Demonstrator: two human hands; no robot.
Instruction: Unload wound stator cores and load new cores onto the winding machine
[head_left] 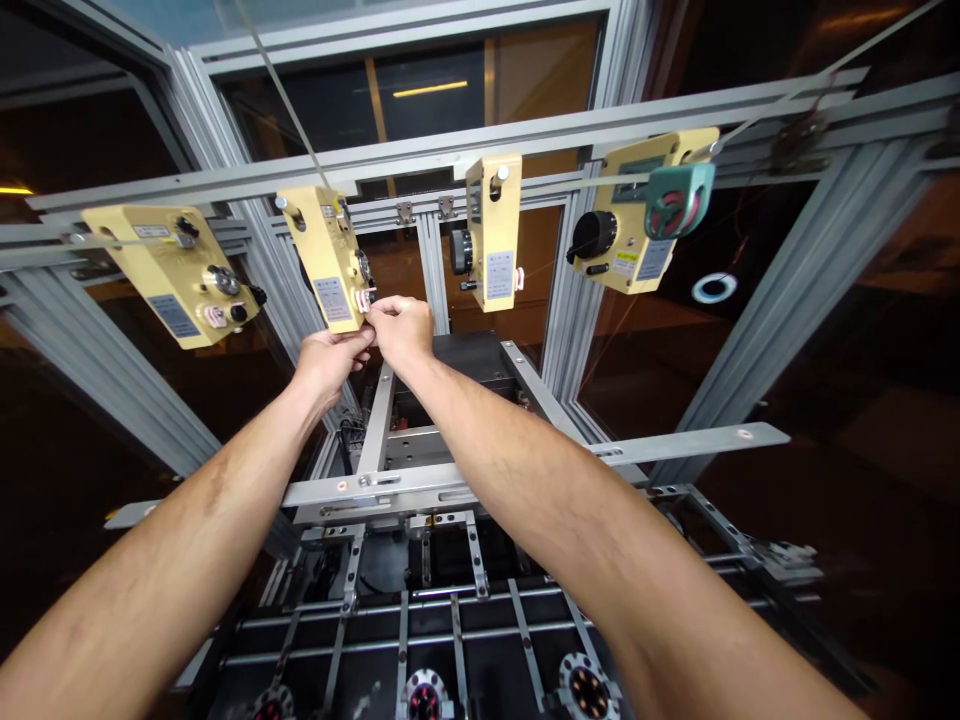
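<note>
Both my hands are raised to a yellow tensioner box (324,255) with a blue label, mounted second from the left on the frame. Under its lower edge sits my left hand (330,362), fingers pinched near the bottom corner. My right hand (403,325) is closed beside the box's lower right corner, fingertips by a small pink-and-white guide wheel (365,299). The fingertips of the two hands come close together. Whatever lies between them is too small or hidden to make out.
More yellow boxes hang at left (169,280), centre (495,235) and right (637,215), the last with a green pulley housing (679,203). A metal crossbar (690,443) runs below my arms. Round chuck-like fixtures (425,697) line the bottom. Aluminium posts (795,270) stand at right.
</note>
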